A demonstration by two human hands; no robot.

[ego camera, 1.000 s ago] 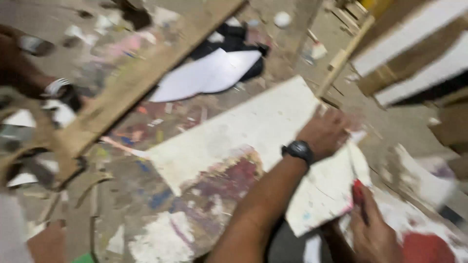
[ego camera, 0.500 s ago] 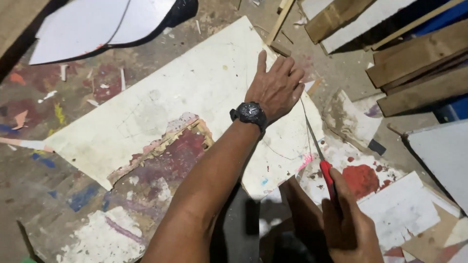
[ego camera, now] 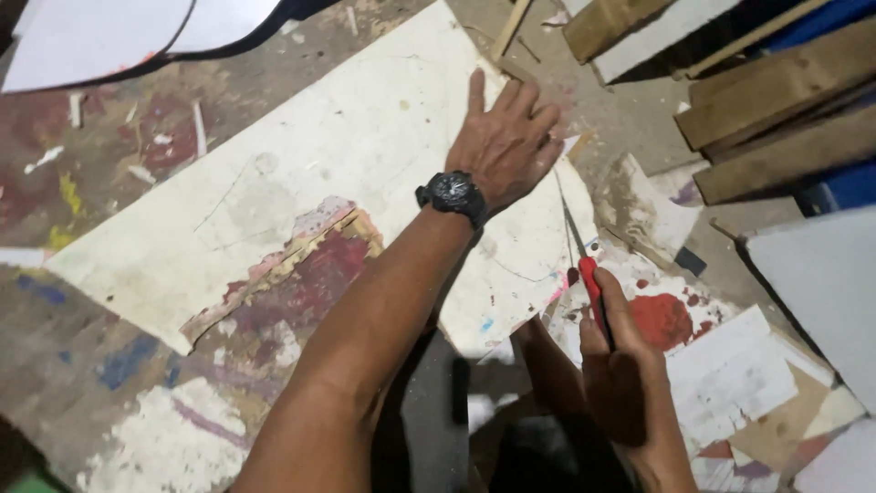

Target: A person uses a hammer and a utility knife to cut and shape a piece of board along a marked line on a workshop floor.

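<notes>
Pressing flat, left hand (ego camera: pixel 505 137) spread open on white board (ego camera: pixel 347 173), black watch (ego camera: pixel 452 194) on wrist. Right hand (ego camera: pixel 625 365) clenched round red-handled knife (ego camera: pixel 589 278), blade at board's right edge. Board lies on paint-stained floor (ego camera: pixel 109 365); wooden planks (ego camera: pixel 776 110) upper right; paper scraps (ego camera: pixel 739 374) near right hand.

place: a rough workshop or craft space, with work done down on the floor
floor (ego camera: pixel 109 301): bare, stained with red, blue and yellow paint, scattered with scraps
board (ego camera: pixel 301 173): large white sheet, dirty, its surface peeling at one edge
timber (ego camera: pixel 776 100): rough planks stacked at the upper right
offcuts (ego camera: pixel 739 374): pieces of white sheet lying about
tool: red-handled knife (ego camera: pixel 591 292)
</notes>
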